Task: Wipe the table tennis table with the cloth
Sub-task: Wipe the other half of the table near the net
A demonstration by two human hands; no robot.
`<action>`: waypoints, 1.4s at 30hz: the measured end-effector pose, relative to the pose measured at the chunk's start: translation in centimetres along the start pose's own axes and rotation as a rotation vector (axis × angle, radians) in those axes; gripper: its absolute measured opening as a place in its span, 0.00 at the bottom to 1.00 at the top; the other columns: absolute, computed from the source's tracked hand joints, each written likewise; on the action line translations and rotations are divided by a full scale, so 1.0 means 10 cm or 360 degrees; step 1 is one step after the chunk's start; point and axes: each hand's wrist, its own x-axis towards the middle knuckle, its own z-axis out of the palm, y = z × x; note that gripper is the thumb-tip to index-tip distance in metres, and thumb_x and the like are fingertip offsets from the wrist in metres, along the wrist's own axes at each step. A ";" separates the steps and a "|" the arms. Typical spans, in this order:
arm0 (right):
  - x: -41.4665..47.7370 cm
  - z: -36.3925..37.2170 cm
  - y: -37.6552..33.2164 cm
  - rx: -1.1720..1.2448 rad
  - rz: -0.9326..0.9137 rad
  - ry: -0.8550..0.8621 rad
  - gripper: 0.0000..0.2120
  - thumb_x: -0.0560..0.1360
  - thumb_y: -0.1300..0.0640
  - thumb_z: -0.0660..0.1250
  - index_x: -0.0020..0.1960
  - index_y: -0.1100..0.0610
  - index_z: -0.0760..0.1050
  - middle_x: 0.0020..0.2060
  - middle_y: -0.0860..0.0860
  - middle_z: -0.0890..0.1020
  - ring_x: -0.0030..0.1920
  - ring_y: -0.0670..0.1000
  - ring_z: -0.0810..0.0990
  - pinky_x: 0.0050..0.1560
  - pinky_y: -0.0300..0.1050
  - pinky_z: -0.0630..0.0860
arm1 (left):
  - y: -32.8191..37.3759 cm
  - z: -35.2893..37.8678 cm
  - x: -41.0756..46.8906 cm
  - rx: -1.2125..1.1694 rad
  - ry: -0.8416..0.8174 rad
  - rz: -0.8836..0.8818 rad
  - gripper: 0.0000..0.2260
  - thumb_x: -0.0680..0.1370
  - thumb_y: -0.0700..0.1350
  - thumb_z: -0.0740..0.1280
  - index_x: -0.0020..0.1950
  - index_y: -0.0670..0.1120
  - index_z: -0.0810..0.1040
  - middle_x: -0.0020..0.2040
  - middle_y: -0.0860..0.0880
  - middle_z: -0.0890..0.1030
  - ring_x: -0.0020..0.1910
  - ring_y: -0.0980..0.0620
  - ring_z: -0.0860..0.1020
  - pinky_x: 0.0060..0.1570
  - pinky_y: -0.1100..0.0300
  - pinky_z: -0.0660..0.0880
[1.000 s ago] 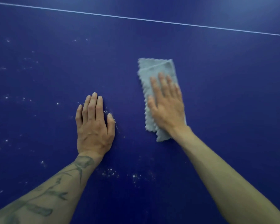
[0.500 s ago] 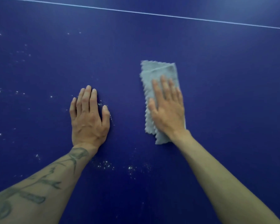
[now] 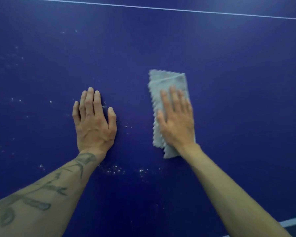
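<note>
A folded grey cloth (image 3: 162,79) with zigzag edges lies flat on the dark blue table tennis table (image 3: 237,82). My right hand (image 3: 176,120) presses on the cloth with straight fingers and covers its lower half. My left hand (image 3: 94,124) rests flat on the bare table surface to the left of the cloth, fingers straight and close together. White specks of dust (image 3: 114,170) are scattered near my left wrist and across the table's left side.
A thin white line (image 3: 178,9) crosses the table at the far side. A white edge line (image 3: 292,223) shows at the bottom right corner, with the table's edge beyond it.
My right hand has drawn the cloth back toward me along the table. My left hand stays flat in the same spot. The view has shifted, bringing the near edge line into sight.
</note>
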 end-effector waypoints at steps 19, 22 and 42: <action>0.13 0.04 -0.34 0.0076 0.0307 0.0095 0.32 0.86 0.42 0.45 0.88 0.50 0.46 0.87 0.53 0.45 0.86 0.55 0.42 0.85 0.57 0.42 | 0.00 -0.01 -0.02 -0.0020 0.0026 0.0030 0.27 0.87 0.55 0.50 0.81 0.40 0.63 0.82 0.43 0.63 0.83 0.45 0.58 0.83 0.45 0.50; 0.17 0.12 -0.79 0.0079 0.0099 0.0071 0.32 0.86 0.43 0.47 0.88 0.51 0.47 0.87 0.54 0.46 0.86 0.56 0.44 0.85 0.58 0.45 | 0.01 -0.07 -0.03 -0.0151 0.0031 0.0005 0.26 0.86 0.53 0.50 0.81 0.41 0.64 0.82 0.44 0.64 0.82 0.46 0.60 0.83 0.46 0.50; -0.95 0.29 -0.83 -0.0010 -0.0402 0.0007 0.31 0.87 0.44 0.51 0.87 0.50 0.51 0.87 0.52 0.49 0.86 0.54 0.46 0.85 0.57 0.48 | -0.55 -0.29 -1.19 0.0100 -0.0138 0.0216 0.27 0.85 0.50 0.54 0.83 0.43 0.62 0.84 0.41 0.59 0.84 0.42 0.57 0.82 0.40 0.52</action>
